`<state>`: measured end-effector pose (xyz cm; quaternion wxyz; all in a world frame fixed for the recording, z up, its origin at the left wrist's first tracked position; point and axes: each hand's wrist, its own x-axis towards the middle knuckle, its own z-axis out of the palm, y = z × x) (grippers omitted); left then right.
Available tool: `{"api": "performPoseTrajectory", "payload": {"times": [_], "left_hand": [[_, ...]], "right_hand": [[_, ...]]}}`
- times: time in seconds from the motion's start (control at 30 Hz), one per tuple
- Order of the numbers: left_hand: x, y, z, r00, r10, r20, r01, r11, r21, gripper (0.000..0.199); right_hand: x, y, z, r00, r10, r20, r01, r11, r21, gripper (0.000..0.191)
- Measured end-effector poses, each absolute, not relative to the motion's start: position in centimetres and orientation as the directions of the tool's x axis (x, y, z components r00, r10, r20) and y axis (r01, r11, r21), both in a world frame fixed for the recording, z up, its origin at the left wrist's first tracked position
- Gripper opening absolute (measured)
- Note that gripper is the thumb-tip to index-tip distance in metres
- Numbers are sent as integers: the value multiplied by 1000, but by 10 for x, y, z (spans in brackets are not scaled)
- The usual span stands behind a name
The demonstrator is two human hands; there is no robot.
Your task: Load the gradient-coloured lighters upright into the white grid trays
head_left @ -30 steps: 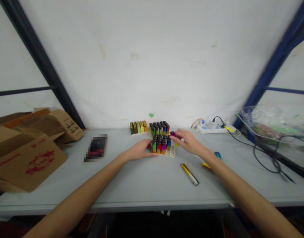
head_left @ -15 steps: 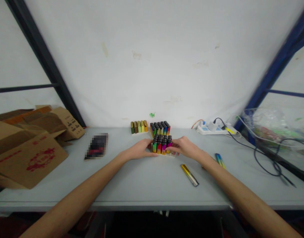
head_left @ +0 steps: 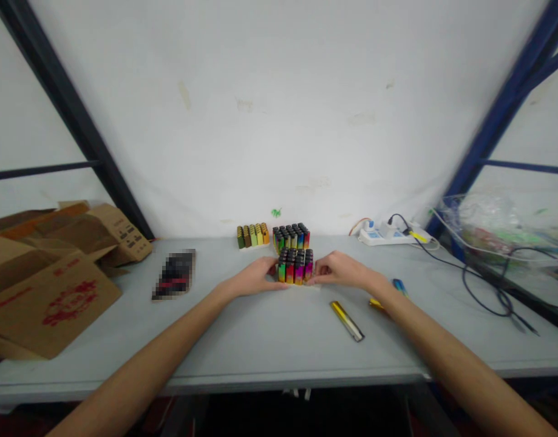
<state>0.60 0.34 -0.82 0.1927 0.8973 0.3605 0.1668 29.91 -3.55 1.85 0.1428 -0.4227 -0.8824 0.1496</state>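
Observation:
Upright lighters [head_left: 296,273] with black tops and rainbow-coloured bodies stand in rows in a pale tray in front of me. My left hand [head_left: 259,276] grips the left side of this group, its thumb along the front lower edge. At the right end, the curled fingers of my right hand [head_left: 337,269] press against the tray's corner. Directly behind stands a second block of colourful lighters [head_left: 291,235]. Left of that, a tray of green, brown and yellow lighters [head_left: 253,235] rests against the wall. A loose yellow lighter [head_left: 347,320] lies in front of my right hand.
Beside my right forearm lie a blue lighter [head_left: 399,286] and a yellow one [head_left: 376,304], partly covered. A power strip [head_left: 374,237] with black cables sits back right, near a plastic bag [head_left: 488,221]. Cardboard boxes [head_left: 55,291] and a blurred-out dark item [head_left: 175,273] occupy the left.
My right hand's fingers have shifted from the front of the lighters to the right corner of the tray. The left hand keeps its hold. The view has tilted slightly.

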Motion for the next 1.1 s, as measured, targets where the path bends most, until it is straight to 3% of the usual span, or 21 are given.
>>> {"api": "performPoseTrajectory", "payload": {"times": [0.1,0.23,0.47,0.53,0.63,0.73,0.87,1.1], "left_hand": [[6,3,-9,676,719,161,590,-659,467,60],[6,3,-7,681,713,166,592,-670,448,60],[6,3,-7,692,704,161,590,-679,436,60],[6,2,-7,688,708,160,593,-675,439,60],[6,2,-6,686,709,161,591,-673,444,58],[6,2,-6,687,708,165,591,-675,442,58],[5,3,-8,683,714,152,602,-669,436,60],[7,1,-4,691,708,143,595,-670,443,58]], "right_hand": [[326,-38,34,-576,816,46,741,544,-393,56],[360,-44,51,-423,887,-183,875,348,-336,58],[327,-66,52,-403,728,-555,910,258,-324,60],[312,-71,49,-447,718,-533,892,312,-328,55],[300,-77,47,-570,700,-430,820,452,-352,34],[298,-76,47,-580,723,-375,812,477,-336,18],[305,-70,48,-583,788,-200,800,513,-310,21],[310,-62,52,-596,802,31,732,560,-388,31]]}}
